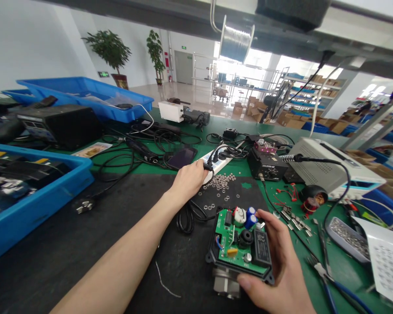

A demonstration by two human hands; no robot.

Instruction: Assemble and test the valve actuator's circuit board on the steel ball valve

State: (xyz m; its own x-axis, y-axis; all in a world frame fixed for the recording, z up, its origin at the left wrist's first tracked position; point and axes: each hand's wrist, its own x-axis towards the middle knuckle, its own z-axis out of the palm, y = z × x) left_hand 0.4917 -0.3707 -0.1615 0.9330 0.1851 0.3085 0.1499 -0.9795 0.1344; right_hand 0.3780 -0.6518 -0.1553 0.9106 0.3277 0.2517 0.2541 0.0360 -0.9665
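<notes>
My left hand (189,182) reaches forward to a white power strip (221,165), its fingers closed round a black plug (208,166) at the strip's near end. In my right hand (283,266) is a black housing holding a green circuit board (227,231), gripped by its right side with the thumb at the lower edge. Blue capacitors, a black block and a round black part stand on the board. A metal fitting (225,282) juts out below the housing. Small metal washers or nuts (221,185) lie scattered beside the strip.
Soldering station (267,165), soldering iron (296,158) and a grey instrument (334,168) stand at right. Pliers (327,279) lie nearer, by a tray of small parts (347,237). A blue bin (75,172) fills the left edge; cables (118,165) run across the back.
</notes>
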